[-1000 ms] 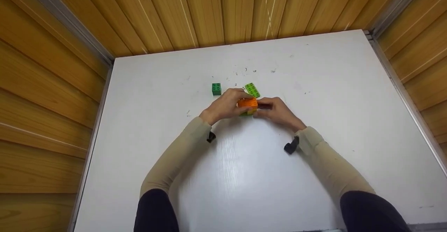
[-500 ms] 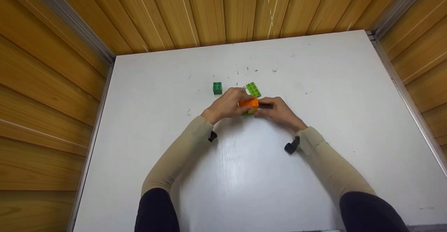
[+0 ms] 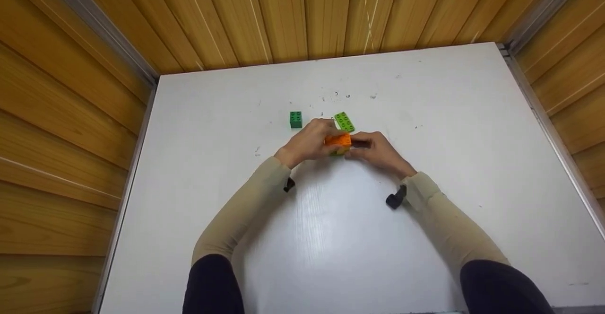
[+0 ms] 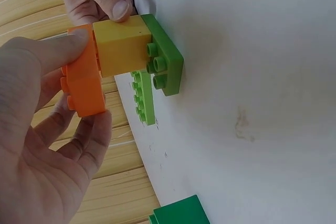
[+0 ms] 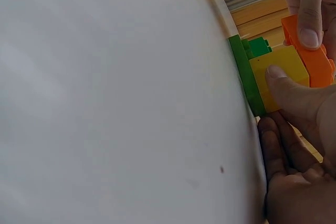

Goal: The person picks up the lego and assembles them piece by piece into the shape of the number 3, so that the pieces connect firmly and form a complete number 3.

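Observation:
In the head view, my left hand (image 3: 308,140) and right hand (image 3: 379,151) meet over a small stack of toy building bricks on the table. The left thumb and fingers pinch an orange brick (image 4: 86,85) at the top. Beneath it is a yellow brick (image 4: 122,45), standing on a green plate brick (image 4: 169,59) that lies on the tabletop. A thin, uneven gap shows between orange and yellow, and the orange brick overhangs one side. My right thumb presses the yellow brick's face in the right wrist view; its other fingers are behind the stack, partly hidden.
A lime-green flat plate brick (image 3: 344,121) lies just beyond the hands. Farther left stands a dark green brick (image 3: 296,119) with studs up. The white table (image 3: 425,115) meets wood-panelled walls (image 3: 283,16) at its back and sides.
The view has shifted very slightly. Both hands keep their grip on the stack, and the orange brick stays on top with no clear movement.

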`<state>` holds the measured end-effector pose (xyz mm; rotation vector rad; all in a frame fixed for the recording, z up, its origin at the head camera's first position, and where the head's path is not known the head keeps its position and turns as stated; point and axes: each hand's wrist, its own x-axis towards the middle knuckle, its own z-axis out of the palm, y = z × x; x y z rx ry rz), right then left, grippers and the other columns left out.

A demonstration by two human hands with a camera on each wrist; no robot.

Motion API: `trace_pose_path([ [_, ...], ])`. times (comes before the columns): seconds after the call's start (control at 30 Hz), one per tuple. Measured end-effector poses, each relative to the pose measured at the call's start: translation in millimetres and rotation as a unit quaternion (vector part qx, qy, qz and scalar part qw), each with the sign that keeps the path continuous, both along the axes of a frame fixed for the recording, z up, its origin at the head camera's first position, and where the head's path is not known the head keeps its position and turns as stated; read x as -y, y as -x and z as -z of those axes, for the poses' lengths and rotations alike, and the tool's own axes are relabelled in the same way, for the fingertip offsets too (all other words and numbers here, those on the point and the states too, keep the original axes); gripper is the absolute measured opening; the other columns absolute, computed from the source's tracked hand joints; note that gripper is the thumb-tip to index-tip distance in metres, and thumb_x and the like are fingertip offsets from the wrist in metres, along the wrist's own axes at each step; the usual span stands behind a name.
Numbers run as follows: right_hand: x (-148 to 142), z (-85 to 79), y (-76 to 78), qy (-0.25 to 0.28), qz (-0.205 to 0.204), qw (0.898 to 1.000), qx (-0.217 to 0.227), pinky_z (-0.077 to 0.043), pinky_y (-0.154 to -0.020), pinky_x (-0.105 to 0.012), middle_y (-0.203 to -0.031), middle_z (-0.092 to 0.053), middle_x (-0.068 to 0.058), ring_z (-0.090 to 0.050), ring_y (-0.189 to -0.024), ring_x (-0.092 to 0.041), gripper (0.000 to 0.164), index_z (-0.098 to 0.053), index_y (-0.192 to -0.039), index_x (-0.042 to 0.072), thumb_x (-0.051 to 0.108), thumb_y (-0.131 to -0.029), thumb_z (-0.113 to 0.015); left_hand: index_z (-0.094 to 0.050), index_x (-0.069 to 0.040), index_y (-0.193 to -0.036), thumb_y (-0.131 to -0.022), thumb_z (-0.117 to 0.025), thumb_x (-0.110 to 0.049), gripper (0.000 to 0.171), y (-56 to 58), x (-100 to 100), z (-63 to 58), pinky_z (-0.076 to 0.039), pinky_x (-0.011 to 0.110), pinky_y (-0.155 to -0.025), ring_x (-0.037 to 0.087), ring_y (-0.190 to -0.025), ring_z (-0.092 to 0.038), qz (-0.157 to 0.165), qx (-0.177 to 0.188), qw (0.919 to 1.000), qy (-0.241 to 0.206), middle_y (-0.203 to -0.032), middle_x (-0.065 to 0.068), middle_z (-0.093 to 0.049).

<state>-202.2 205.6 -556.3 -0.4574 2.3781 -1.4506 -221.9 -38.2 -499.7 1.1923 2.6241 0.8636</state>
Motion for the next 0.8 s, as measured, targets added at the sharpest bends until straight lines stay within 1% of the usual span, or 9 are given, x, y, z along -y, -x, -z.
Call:
trace_pose_path([
  [0.23,-1,1.1,0.4,0.013,-0.013,1.0,-0.016,-0.048,-0.117,-0.049,-0.135,-0.075,-0.006,-0.067,-0.129,-0.027,0.042,-0.076,-0.134,0.016,0.016,-0.093,-0.085,-0.077,-0.01,-0.131,-0.1,-0.078,-0.027,0.036,-0.9,-2,-6.3,-0.053,0.032,-0.085,0.022,-0.089,-0.061,0.004,-0.01,0.9996,0.025,-0.103,0.009,-0.075],
  [0.33,-2,1.0,0.8,0.017,-0.017,0.999,-0.021,-0.048,-0.117,-0.049,-0.135,-0.075,-0.007,-0.067,-0.13,-0.027,0.042,-0.076,-0.135,0.015,0.016,-0.094,-0.084,-0.077,-0.01,-0.131,-0.101,-0.077,-0.026,0.034,-0.8,-3,-6.6,-0.054,0.031,-0.084,0.022,-0.089,-0.062,0.002,-0.012,0.9995,0.029,-0.104,0.009,-0.075],
  [0.57,-4,-0.6,1.8,0.007,-0.008,1.0,-0.01,-0.044,-0.12,-0.052,-0.136,-0.074,-0.009,-0.065,-0.132,-0.03,0.043,-0.075,-0.135,0.015,0.017,-0.094,-0.084,-0.076,-0.011,-0.134,-0.098,-0.081,-0.029,0.04,-0.5,-6,-1.4,-0.052,0.027,-0.083,0.02,-0.09,-0.06,-0.016,-0.006,0.9998,0.012,-0.106,0.007,-0.075],
  [0.67,-4,0.3,1.4,0.008,-0.009,1.0,-0.009,-0.045,-0.12,-0.052,-0.136,-0.074,-0.009,-0.065,-0.132,-0.03,0.044,-0.075,-0.136,0.014,0.017,-0.093,-0.084,-0.076,-0.011,-0.134,-0.097,-0.081,-0.03,0.041,-2.0,-4,1.9,-0.052,0.027,-0.084,0.019,-0.09,-0.06,-0.025,-0.002,0.9997,0.003,-0.106,0.007,-0.075],
  [0.8,-1,2.1,0.5,0.011,-0.009,1.0,-0.014,-0.046,-0.119,-0.051,-0.136,-0.074,-0.008,-0.065,-0.131,-0.029,0.045,-0.075,-0.136,0.015,0.018,-0.092,-0.086,-0.076,-0.011,-0.134,-0.099,-0.079,-0.029,0.04,-3.9,0,5.1,-0.051,0.026,-0.085,0.018,-0.089,-0.06,-0.029,-0.001,0.9996,-0.001,-0.105,0.006,-0.076],
])
